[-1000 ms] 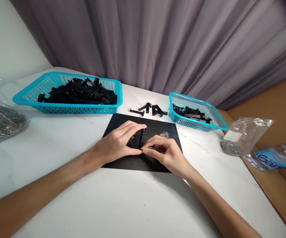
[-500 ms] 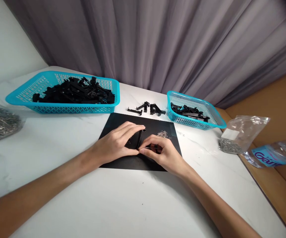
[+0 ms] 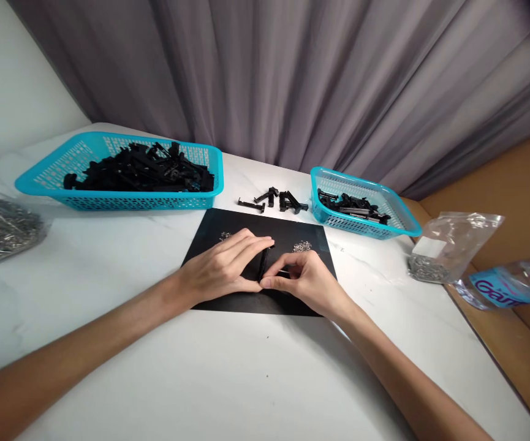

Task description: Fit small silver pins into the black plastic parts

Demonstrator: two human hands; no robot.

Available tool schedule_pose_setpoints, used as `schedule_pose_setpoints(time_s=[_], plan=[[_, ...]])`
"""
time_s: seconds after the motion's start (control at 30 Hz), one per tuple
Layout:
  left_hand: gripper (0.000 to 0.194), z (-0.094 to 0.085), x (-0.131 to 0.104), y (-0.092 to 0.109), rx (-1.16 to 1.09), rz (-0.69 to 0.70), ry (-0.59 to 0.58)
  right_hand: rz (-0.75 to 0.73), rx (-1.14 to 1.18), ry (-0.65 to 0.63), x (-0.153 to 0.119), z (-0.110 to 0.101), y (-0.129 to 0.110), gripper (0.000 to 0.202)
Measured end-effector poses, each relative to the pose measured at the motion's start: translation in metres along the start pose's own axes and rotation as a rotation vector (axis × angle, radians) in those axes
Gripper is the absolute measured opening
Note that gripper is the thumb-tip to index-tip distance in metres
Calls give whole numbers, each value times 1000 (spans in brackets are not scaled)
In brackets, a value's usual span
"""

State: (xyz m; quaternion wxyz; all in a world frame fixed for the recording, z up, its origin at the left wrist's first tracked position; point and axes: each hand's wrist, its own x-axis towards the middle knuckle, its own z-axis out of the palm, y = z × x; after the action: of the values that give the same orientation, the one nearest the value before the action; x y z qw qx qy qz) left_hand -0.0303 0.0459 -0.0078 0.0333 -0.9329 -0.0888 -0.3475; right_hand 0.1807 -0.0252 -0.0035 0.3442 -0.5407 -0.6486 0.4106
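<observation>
Over the black mat (image 3: 228,301), my left hand (image 3: 225,266) grips a slim black plastic part (image 3: 263,263), thumb at its near end and fingers at its far end. My right hand (image 3: 304,278) is closed, thumb and forefinger pinched at the part's near end. A thin dark tool with a shiny shaft (image 3: 285,270) shows inside the right hand; its kind and tip are hidden. Small metal pieces lie in two heaps on the mat, a right heap (image 3: 302,246) and a left heap (image 3: 225,236) partly behind my left hand.
A large blue basket (image 3: 131,200) of black parts stands back left, a smaller blue basket (image 3: 361,225) back right. Several loose black parts (image 3: 287,201) lie between them. Bags of metal pieces flank the table, a left bag (image 3: 5,226) and a right bag (image 3: 430,268), beside a bottle (image 3: 503,286).
Both hands have shifted slightly right with the black part. The left heap of metal pieces shows more now. The right fingers stay at the part's near end.
</observation>
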Motion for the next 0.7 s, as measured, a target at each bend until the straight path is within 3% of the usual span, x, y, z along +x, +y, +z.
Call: schedule_pose_setpoints(time_s=[0.17,0.33,0.4,0.47,0.7], plan=[[60,-1,-1,2,-150,-284,-41,-32,-42,-4,-3,-15,-5,33],[69,0,-2,3,-207,-379,-11,-212,-158,306,-10,-24,-12,39],[70,0,-1,2,-218,-388,2,-252,-215,365,-12,-20,-13,40],[67,0,0,1,-225,-387,26,-238,-170,337,-14,-14,-13,42],[57,-1,1,-1,-242,-436,49,-155,345,194,-15,2,-16,31]])
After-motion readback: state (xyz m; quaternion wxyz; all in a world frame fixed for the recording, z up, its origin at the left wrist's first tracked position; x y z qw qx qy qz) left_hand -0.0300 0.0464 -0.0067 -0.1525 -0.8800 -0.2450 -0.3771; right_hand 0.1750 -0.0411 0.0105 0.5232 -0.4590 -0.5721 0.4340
